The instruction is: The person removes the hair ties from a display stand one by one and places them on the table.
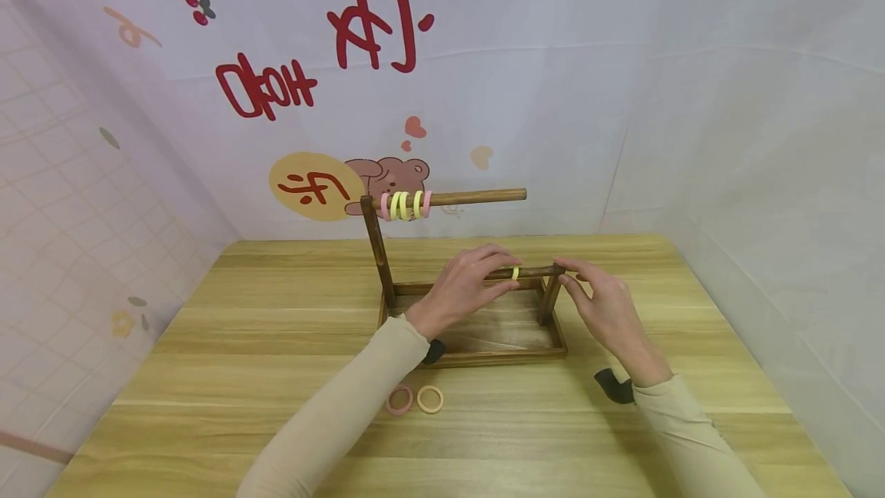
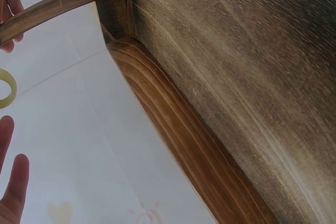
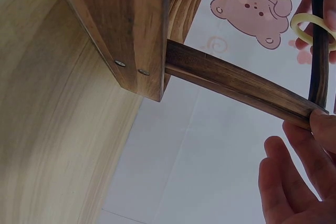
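Yellow ring (image 1: 515, 273) sits around the lower rod (image 1: 535, 272), right of frame centre. My left hand (image 1: 463, 283) pinches it, right hand (image 1: 610, 310) pinches the post (image 1: 551, 300) top. Reads light, stiff; grip the rim. Post blocks right side. Pink ring (image 1: 399, 387), peach ring (image 1: 430, 412) lie on worktop (image 1: 518, 444), lower centre.

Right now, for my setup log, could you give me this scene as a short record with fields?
Left hand: pinches yellow ring, which is around lower bar
Right hand: grips stand where lower bar meets its post
Upper bar: five rings, three yellow, two pink
On the table: pink ring and peach ring, apart, nearer than the stand
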`<state>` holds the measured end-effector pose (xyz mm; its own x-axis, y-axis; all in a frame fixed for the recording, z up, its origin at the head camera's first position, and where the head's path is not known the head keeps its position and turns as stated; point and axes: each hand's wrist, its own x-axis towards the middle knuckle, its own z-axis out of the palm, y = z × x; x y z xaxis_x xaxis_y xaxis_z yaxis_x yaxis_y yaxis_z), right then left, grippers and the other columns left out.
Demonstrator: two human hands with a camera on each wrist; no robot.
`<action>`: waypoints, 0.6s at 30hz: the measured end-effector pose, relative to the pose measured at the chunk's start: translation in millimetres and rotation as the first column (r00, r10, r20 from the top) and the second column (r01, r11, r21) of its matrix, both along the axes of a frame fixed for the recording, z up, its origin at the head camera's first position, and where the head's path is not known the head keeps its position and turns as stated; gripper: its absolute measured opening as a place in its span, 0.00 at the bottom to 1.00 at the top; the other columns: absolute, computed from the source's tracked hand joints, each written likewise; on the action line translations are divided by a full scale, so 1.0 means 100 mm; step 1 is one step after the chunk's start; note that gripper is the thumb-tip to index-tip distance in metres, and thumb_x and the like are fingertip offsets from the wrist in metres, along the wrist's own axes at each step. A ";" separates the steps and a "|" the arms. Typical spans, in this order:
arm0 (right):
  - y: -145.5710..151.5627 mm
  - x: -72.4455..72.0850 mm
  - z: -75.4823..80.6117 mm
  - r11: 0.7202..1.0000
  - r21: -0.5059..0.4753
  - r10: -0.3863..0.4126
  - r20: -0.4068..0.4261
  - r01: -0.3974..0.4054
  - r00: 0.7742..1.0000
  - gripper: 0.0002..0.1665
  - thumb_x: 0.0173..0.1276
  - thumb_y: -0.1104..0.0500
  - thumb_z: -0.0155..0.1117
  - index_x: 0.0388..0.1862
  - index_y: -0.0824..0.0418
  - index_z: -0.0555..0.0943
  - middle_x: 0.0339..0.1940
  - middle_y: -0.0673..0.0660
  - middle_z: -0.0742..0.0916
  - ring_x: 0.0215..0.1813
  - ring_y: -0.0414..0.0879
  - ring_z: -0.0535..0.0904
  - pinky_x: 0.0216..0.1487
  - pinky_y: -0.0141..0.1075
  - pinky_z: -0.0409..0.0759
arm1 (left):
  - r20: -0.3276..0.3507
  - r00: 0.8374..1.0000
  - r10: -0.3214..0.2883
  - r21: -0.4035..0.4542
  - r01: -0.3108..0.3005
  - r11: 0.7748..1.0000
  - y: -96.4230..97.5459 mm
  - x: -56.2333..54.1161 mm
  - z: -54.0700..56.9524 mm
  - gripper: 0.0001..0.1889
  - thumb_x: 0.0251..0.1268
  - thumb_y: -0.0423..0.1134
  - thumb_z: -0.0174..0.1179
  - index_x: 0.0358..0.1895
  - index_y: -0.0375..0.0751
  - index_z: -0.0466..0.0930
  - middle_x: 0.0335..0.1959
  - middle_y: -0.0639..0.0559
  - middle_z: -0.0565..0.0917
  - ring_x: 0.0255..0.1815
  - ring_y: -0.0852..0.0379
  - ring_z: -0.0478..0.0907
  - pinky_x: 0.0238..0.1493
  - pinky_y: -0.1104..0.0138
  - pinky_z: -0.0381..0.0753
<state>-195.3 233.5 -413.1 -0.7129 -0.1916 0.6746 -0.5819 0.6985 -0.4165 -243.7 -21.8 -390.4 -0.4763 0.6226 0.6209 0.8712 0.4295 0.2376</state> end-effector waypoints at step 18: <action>0.01 -0.01 -0.01 1.000 0.005 0.009 -0.017 -0.008 1.000 0.19 0.66 0.73 0.71 0.57 0.68 0.85 0.49 0.67 0.90 0.46 0.66 0.88 0.43 0.60 0.86 | 0.065 0.997 -0.047 0.062 0.043 0.997 -0.09 0.01 -0.02 0.16 0.69 0.39 0.71 0.57 0.40 0.86 0.57 0.49 0.84 0.55 0.54 0.83 0.51 0.68 0.84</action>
<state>-196.5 234.4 -414.5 -0.6995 -0.2012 0.6857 -0.5948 0.6957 -0.4027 -243.2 -30.6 -392.7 -0.4905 0.6067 0.6256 0.8705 0.3738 0.3201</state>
